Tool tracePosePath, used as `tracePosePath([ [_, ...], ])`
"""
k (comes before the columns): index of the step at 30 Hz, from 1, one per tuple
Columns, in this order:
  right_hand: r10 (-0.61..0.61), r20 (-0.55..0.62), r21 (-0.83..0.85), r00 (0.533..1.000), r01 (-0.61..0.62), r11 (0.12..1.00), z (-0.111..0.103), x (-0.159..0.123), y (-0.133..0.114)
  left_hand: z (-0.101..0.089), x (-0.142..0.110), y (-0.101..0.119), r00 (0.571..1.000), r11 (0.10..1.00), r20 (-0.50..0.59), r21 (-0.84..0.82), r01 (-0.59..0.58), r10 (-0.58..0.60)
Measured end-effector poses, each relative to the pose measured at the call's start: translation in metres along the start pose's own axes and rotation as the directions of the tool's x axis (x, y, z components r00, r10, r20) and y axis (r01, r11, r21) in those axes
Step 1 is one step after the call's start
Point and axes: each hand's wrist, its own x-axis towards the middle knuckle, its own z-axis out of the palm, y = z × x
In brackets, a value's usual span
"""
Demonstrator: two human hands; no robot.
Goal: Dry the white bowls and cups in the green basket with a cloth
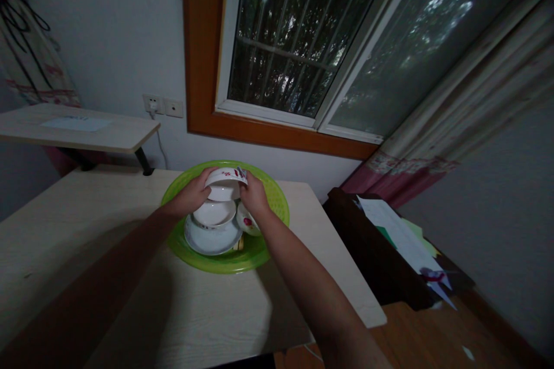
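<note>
Between my two hands a white bowl with red markings (225,176) is held tilted over a green plastic basin (225,268). My left hand (195,191) grips its left rim, fingers closed. At the right rim my right hand (254,191) is closed on the same bowl. Below it in the basin, another white bowl (214,213) rests on a white plate (212,242). A bowl with a red flower (247,222) leans beside them, partly behind my right wrist. Near the plate's right edge lies a small yellowish thing (238,244) whose kind I cannot make out.
The basin stands on a pale wooden table (208,311). A raised shelf (78,127) with a sheet of paper is at the left, near wall sockets (163,106). Behind is a window (303,40). At the right, papers (398,236) lie on dark furniture (363,242).
</note>
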Motion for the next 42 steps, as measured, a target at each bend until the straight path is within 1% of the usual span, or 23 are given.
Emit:
tracePosePath([
  [2,-0.048,0.028,-0.049,0.998,0.049,0.998,-0.004,-0.003,-0.007,-0.001,-0.001,0.003,1.0,0.999,0.008,0.037,-0.01,0.01],
  [5,-0.068,0.078,-0.174,0.995,0.081,0.981,-0.009,-0.008,-0.017,-0.002,-0.004,0.009,1.0,0.992,0.014,0.126,0.01,-0.012],
  [7,-0.068,0.082,-0.223,0.994,0.085,0.971,-0.009,-0.01,-0.022,-0.003,-0.005,0.013,1.0,0.982,-0.002,0.187,0.029,-0.029],
  [8,-0.068,0.07,-0.22,0.995,0.082,0.972,-0.008,-0.01,-0.023,-0.004,-0.005,0.014,0.999,0.977,-0.013,0.212,0.035,-0.033],
  [10,-0.049,0.034,-0.164,0.998,0.054,0.985,-0.005,-0.009,-0.021,-0.005,-0.004,0.016,0.998,0.97,-0.052,0.241,0.045,-0.034],
  [11,-0.02,0.019,-0.123,1.0,0.023,0.992,-0.004,-0.007,-0.019,-0.005,-0.003,0.016,0.997,0.969,-0.076,0.244,0.047,-0.029],
  [14,0.115,0.005,-0.013,0.993,-0.115,0.993,0.001,-0.001,-0.009,-0.004,-0.001,0.014,0.992,0.976,-0.127,0.214,0.039,-0.012],
  [16,0.17,-0.002,0.05,0.985,-0.17,0.984,0.004,0.002,-0.004,-0.003,0.0,0.012,0.993,0.984,-0.118,0.173,0.039,-0.018],
  [18,0.182,-0.011,0.095,0.983,-0.18,0.979,0.007,0.003,0.0,-0.002,0.001,0.009,0.994,0.991,-0.104,0.123,0.057,-0.044],
  [20,0.17,-0.024,0.098,0.985,-0.167,0.981,0.009,0.002,0.0,-0.003,0.002,0.006,0.993,0.994,-0.102,0.079,0.069,-0.061],
  [22,0.14,-0.032,0.066,0.99,-0.138,0.988,0.009,0.0,-0.001,-0.003,0.002,0.005,0.992,0.996,-0.113,0.06,0.066,-0.059],
  [25,0.054,-0.023,0.007,0.998,-0.054,0.999,0.006,-0.003,-0.005,-0.004,0.001,0.005,0.993,0.995,-0.113,0.087,0.045,-0.035],
  [27,-0.013,-0.006,-0.038,1.0,0.013,0.999,0.001,-0.005,-0.008,-0.004,-0.001,0.008,0.996,0.99,-0.089,0.139,0.026,-0.013],
  [29,-0.056,0.023,-0.101,0.998,0.058,0.993,-0.003,-0.007,-0.012,-0.004,-0.003,0.012,0.998,0.976,-0.057,0.216,0.019,-0.007],
  [32,-0.068,0.081,-0.209,0.994,0.083,0.974,-0.007,-0.009,-0.019,-0.005,-0.006,0.02,0.999,0.941,-0.016,0.337,0.039,-0.036],
  [34,-0.074,0.108,-0.242,0.991,0.098,0.965,-0.008,-0.011,-0.023,-0.005,-0.006,0.023,0.999,0.92,0.0,0.389,0.045,-0.049],
  [36,-0.08,0.108,-0.22,0.991,0.102,0.97,-0.007,-0.011,-0.025,-0.006,-0.006,0.023,0.999,0.912,-0.003,0.408,0.037,-0.039],
  [39,-0.075,0.055,-0.114,0.996,0.081,0.99,-0.004,-0.01,-0.022,-0.005,-0.005,0.02,0.999,0.925,-0.049,0.379,0.022,-0.004],
  [42,-0.011,-0.009,-0.025,1.0,0.011,1.0,0.002,-0.005,-0.012,-0.004,-0.003,0.017,0.991,0.951,-0.131,0.308,0.03,0.011],
])
